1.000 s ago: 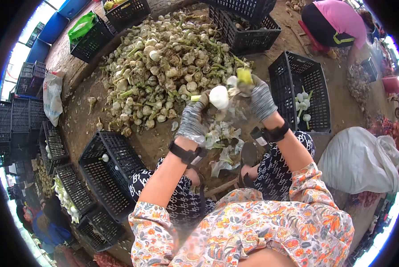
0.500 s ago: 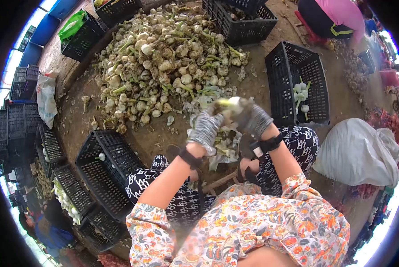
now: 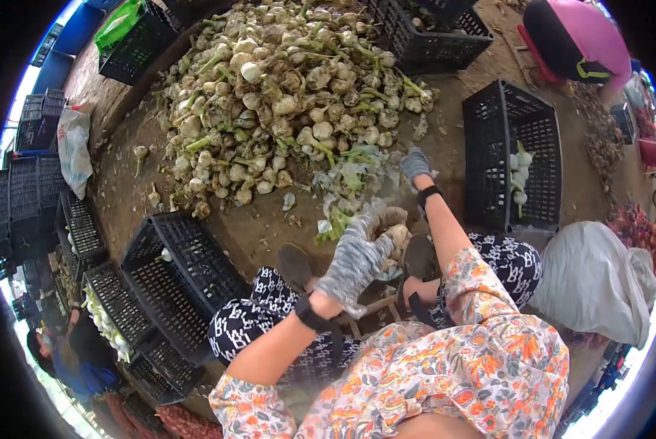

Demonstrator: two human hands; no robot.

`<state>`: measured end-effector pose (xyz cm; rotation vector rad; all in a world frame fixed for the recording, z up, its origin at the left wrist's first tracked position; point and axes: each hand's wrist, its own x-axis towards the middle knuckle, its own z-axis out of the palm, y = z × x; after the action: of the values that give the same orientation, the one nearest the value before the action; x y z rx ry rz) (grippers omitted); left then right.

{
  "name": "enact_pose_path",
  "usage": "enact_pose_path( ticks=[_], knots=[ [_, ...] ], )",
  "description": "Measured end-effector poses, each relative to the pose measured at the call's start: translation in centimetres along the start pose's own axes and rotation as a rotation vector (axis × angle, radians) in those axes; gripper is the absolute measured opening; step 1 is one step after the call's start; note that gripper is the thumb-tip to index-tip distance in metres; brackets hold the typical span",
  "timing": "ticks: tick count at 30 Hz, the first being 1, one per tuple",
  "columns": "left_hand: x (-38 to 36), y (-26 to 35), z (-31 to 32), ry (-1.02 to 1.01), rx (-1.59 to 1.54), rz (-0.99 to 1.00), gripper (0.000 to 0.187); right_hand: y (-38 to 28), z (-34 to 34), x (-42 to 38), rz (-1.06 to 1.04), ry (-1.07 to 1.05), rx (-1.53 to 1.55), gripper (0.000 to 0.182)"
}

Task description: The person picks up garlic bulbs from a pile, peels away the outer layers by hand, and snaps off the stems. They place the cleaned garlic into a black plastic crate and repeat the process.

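Observation:
My left hand [image 3: 361, 256], in a grey knit glove with soiled fingertips, hovers over the ground between my feet. Its fingers are curved and apart, with nothing visible between them. My right hand [image 3: 417, 165], gloved too, reaches forward beside the leaf scraps; its fingers point away and are mostly hidden. A large heap of garlic bulbs [image 3: 284, 102] with cut stems lies ahead of both hands. Stripped green and pale leaf scraps [image 3: 350, 175] lie between the heap and my left hand. Several clean white garlic bulbs [image 3: 520, 172] rest in the black crate [image 3: 482, 161] on the right.
Another black crate [image 3: 174, 285] stands by my left knee, with a pale bulb inside. A full white sack [image 3: 591, 274] sits at my right. More crates [image 3: 438, 47] stand behind the heap. A person in pink [image 3: 584, 36] bends over at the upper right.
My hands were together around a garlic bulb and are now apart. The right has moved forward, the left back toward me. The bulb no longer shows in either hand.

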<state>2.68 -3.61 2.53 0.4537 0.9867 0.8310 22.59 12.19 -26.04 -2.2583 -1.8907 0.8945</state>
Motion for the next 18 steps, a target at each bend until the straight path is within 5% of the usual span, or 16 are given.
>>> enact_pose_path(
  ticks=[2, 6, 11, 12, 15, 18],
  knots=[
    [-0.1, 0.8, -0.5, 0.058, 0.011, -0.005, 0.027, 0.4, 4.0, 4.5, -0.073, 0.104, -0.319, 0.026],
    [-0.1, 2.2, -0.7, 0.132, 0.019, -0.004, 0.024, 1.1, 11.4, 10.3, 0.022, 0.228, 0.009, 0.031],
    [-0.1, 1.8, -1.5, 0.113, 0.034, -0.013, 0.028, -2.6, 3.1, 5.8, -0.065, 0.073, -0.318, 0.021],
    [-0.1, 2.1, -1.4, 0.147, 0.084, 0.038, 0.031, -2.5, 1.9, 5.1, -0.086, 0.073, -0.187, 0.021],
    [1.4, 0.2, -2.2, 0.300, 0.057, 0.277, 0.035, -5.3, -3.5, -0.6, -0.008, -0.126, 0.923, 0.022],
    [3.7, -1.2, -3.4, 0.377, 0.255, 0.430, 0.058, -10.5, -10.5, -8.2, -0.104, -0.328, 1.167, 0.024]
  ],
)
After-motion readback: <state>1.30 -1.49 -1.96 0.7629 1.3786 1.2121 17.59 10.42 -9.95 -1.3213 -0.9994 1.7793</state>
